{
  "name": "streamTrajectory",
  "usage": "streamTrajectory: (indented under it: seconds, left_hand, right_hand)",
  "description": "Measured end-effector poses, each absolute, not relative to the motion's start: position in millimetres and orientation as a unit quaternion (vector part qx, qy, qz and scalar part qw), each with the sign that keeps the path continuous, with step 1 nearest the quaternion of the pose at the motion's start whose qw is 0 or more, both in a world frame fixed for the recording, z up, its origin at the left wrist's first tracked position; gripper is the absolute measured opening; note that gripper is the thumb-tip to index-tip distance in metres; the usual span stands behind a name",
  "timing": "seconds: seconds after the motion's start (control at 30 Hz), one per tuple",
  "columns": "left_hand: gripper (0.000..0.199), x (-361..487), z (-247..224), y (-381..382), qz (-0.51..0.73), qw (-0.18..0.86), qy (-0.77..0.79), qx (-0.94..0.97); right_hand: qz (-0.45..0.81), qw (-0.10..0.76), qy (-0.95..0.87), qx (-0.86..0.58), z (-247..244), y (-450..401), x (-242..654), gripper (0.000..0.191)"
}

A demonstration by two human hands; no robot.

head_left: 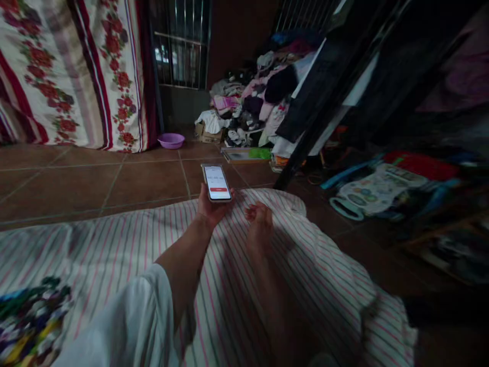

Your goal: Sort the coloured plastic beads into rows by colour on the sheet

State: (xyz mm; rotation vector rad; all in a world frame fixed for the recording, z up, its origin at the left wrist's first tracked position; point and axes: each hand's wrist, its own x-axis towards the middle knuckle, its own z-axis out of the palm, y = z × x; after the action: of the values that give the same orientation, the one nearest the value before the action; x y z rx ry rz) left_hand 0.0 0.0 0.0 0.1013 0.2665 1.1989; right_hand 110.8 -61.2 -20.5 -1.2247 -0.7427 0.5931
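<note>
My left hand [213, 206] holds a phone [216, 182] upright from below, its lit screen towards me. The screen is white with a red button near its bottom; its text is too small to read surely. My right hand [260, 216] is to the right of the phone, apart from it, with its fingers curled together over the striped cloth [133, 244]. Whether anything is inside those fingers is hidden. At the lower left, a pile of colourful thread-like bundles [34, 321] lies on the cloth.
A purple basin [171, 141] stands on the tiled floor [148, 176] by the flowered curtain [122, 76]. Clothes [260, 97] are heaped at the back. A dark slanted post [305, 142] rises right of the cloth, near a baby seat [378, 188].
</note>
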Motion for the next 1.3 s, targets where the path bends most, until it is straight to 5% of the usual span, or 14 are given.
streamTrajectory:
  seconds: [1.3]
  left_hand:
    - [0.058, 1.4, -3.4, 1.5, 0.559, 0.819, 0.123, 0.046]
  right_hand:
    - [0.272, 0.709, -0.329, -0.561, -23.2, -61.1, 114.3, 0.038]
